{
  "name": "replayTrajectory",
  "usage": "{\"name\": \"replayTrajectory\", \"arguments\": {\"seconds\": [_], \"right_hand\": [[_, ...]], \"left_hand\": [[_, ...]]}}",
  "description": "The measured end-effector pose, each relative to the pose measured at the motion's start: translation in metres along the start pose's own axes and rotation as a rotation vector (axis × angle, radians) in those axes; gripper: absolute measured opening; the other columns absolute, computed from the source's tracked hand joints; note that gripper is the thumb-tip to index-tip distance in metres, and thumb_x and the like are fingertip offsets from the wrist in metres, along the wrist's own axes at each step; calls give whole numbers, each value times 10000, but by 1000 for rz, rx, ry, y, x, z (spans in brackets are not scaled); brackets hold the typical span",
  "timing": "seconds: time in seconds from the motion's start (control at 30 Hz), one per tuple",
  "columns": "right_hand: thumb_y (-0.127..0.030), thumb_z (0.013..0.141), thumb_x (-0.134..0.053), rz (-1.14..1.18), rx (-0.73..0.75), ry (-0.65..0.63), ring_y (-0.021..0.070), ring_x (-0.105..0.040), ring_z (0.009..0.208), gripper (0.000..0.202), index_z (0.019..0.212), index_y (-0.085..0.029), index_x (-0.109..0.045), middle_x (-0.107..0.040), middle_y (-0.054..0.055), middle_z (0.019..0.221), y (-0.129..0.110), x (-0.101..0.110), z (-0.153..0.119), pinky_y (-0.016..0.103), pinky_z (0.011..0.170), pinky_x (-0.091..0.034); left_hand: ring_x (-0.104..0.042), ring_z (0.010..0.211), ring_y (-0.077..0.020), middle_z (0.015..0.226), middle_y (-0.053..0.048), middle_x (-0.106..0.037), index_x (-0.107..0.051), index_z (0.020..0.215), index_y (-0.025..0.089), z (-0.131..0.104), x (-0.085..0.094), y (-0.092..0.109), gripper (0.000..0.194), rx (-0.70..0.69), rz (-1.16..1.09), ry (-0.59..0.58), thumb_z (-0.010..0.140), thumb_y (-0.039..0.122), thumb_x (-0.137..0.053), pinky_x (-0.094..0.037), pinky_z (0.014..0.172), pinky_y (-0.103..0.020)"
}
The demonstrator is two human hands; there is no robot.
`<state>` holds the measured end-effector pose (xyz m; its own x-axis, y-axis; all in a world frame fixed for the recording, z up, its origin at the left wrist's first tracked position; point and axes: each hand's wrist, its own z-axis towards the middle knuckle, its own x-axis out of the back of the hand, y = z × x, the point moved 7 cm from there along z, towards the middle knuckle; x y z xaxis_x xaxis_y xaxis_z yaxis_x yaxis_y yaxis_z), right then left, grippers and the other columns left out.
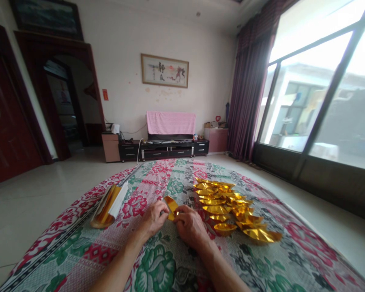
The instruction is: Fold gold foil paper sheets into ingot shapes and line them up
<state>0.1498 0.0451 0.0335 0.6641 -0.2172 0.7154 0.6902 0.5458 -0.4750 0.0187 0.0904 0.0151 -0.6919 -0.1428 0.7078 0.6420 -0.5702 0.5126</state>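
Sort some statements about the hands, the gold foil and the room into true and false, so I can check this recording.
1. The left hand and right hand are both at one gold foil piece. True.
2. The curled paper bundle lies to the right of both hands. False: it lies to their left.
3. The boat-shaped gold foil pieces sit on a floral cloth. True.
4. A green towel hangs below the framed picture. False: the towel there is pink.
5. The purple curtain hangs beside the window. True.
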Motion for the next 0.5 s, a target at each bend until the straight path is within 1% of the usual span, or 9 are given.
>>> {"name": "replayTrajectory", "arguments": {"seconds": [0.1, 0.23, 0.33, 0.43, 0.5], "right_hand": [[-82, 692, -446, 23, -14, 23, 114, -581, 789, 268, 660, -207, -682, -645, 15, 898, 1, 2, 0, 202, 745, -408], [-52, 656, -456, 3, -71, 81, 122, -569, 784, 242, 738, -190, -637, -630, 21, 833, 6, 5, -1, 196, 722, -397], [-90, 698, -483, -41, -80, 61, 129, -559, 773, 194, 775, -200, -623, -618, 16, 792, 5, 2, -1, 205, 722, -386], [-164, 751, -513, -70, -104, 49, 140, -554, 787, 119, 797, -202, -616, -610, 25, 801, 6, 0, 0, 214, 723, -378], [-184, 765, -525, -80, -121, 45, 144, -550, 798, 99, 811, -201, -611, -607, 28, 811, 6, -1, 1, 218, 724, -373]], "left_hand": [[-548, 805, -163, 796, -37, -596, -599, 691, 174, 0, 0, 0, 113, -4, 4, -1, 713, 120, -502, -431, 764, -298], [-550, 786, -159, 792, -37, -599, -600, 687, 177, 0, 0, 2, 118, -12, 6, -8, 716, 121, -501, -433, 750, -292], [-551, 800, -165, 798, -38, -603, -599, 690, 182, -1, 2, 4, 117, -22, 38, 5, 727, 132, -501, -429, 761, -300], [-552, 807, -171, 796, -34, -609, -599, 700, 189, -2, 3, 8, 108, -45, 74, 13, 742, 151, -507, -425, 773, -309], [-552, 807, -173, 787, -32, -610, -599, 707, 191, -3, 3, 11, 105, -64, 99, 14, 745, 152, -510, -424, 774, -311]]}}
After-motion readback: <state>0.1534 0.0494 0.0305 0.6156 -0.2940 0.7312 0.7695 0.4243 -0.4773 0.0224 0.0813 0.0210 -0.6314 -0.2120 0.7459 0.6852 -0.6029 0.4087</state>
